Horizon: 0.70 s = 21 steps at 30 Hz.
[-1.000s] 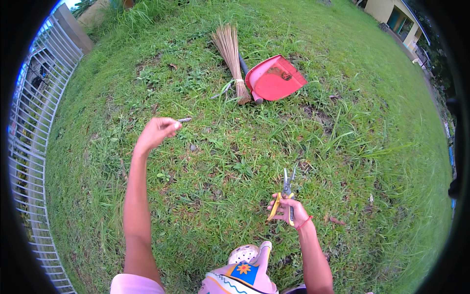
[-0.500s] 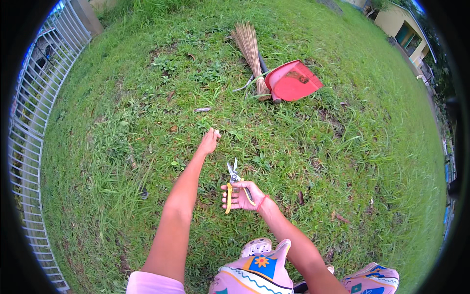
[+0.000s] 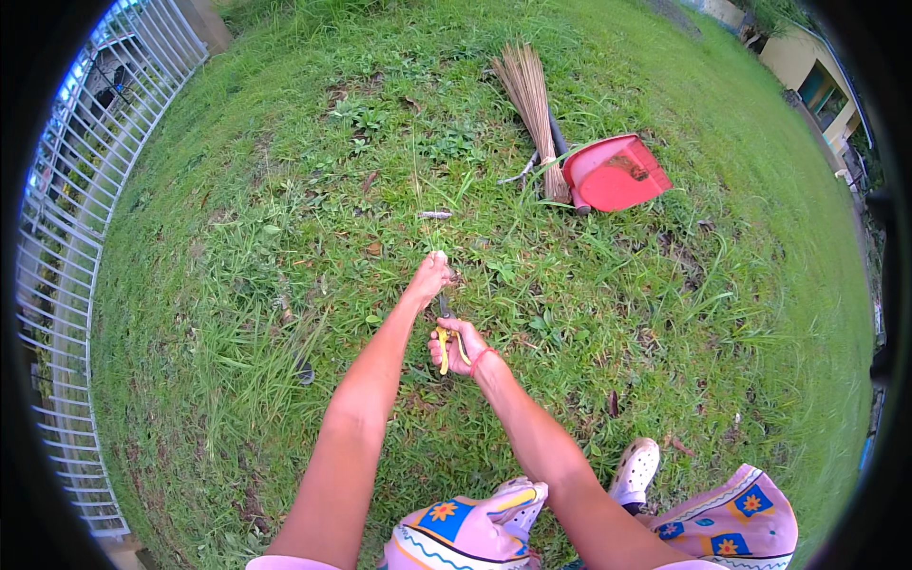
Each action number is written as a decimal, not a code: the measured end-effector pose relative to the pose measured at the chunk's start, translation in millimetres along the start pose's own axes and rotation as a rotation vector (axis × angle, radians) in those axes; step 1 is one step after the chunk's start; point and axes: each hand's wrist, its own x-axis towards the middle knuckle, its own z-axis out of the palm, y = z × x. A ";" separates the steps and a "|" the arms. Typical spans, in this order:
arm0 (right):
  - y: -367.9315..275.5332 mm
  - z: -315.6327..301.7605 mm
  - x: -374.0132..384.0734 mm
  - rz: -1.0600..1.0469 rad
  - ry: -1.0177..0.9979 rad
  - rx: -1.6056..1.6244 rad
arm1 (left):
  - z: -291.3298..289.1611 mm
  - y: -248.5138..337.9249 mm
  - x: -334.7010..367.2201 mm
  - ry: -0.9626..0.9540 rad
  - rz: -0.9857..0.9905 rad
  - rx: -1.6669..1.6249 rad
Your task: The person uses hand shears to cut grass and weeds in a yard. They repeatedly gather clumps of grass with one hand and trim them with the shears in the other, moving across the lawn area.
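Observation:
My right hand is wrapped round the yellow handles of pruning shears. Their metal blades point away from me and reach just below my left hand. The fingers of that left hand are pinched together low over the grass. Thin pale stalks rise beyond it and seem to run into the pinch, though the fingertips hide the grip itself. Blade tips are partly lost among grass and fingers, so how wide they stand apart is hard to see.
A stick broom lies beside a red dustpan on the lawn ahead. Cut grass is heaped at the left, near a white metal fence. My white clog stands at the lower right.
The right hand has carried the shears forward, bringing the blades close to my left hand. Its fingers have closed further round the handles. The whole view has shifted slightly.

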 end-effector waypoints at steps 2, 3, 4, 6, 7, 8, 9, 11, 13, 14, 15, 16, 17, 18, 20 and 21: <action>2.9 -3.1 -16.3 0.052 -0.061 -0.117 | -5.4 4.6 0.2 0.054 0.000 -0.085; 5.4 -5.9 -26.1 0.086 -0.027 -0.200 | -6.7 6.5 0.5 0.063 -0.035 -0.101; 8.2 -7.4 -32.7 0.096 -0.023 -0.210 | -7.4 8.5 0.7 0.077 -0.049 -0.119; 1.6 -11.2 -41.6 0.062 -0.034 -0.181 | -7.0 12.6 1.6 0.067 -0.055 -0.191; -1.7 -12.7 -42.3 0.041 -0.097 -0.158 | -6.0 14.1 1.7 0.095 -0.051 -0.163; -8.9 -11.9 -36.2 0.050 -0.100 -0.149 | -4.3 14.8 1.3 0.098 -0.045 -0.152; -12.6 -11.6 -29.1 0.002 -0.133 -0.146 | -2.2 14.6 0.2 0.106 -0.039 -0.146; -23.5 -7.4 -5.5 0.116 -0.084 -0.065 | 2.6 13.2 -3.1 0.121 0.000 -0.139; -28.7 -4.5 13.2 0.099 -0.054 -0.019 | 7.4 12.4 -7.3 0.125 0.033 -0.091; -28.4 -3.1 20.4 0.067 -0.106 -0.027 | 9.4 13.0 -8.8 0.136 0.052 -0.086; -27.8 -2.5 24.2 0.045 -0.040 -0.024 | 8.8 15.8 -9.6 0.160 0.036 -0.106; -24.9 -3.7 22.9 0.054 -0.115 -0.041 | 8.4 19.3 -9.7 0.157 0.034 -0.132; -22.1 -4.0 20.6 0.070 -0.075 -0.045 | 7.3 23.7 -10.2 0.152 0.002 -0.173; -16.7 -6.7 12.6 0.065 -0.062 -0.070 | 4.5 30.6 -8.9 0.185 -0.025 -0.268; -7.5 -12.0 -8.1 0.093 -0.096 -0.129 | -6.0 49.8 -5.8 0.191 0.056 -0.365; -4.5 -12.6 -16.6 0.124 0.022 -0.170 | -13.2 60.4 -6.4 0.193 0.054 -0.416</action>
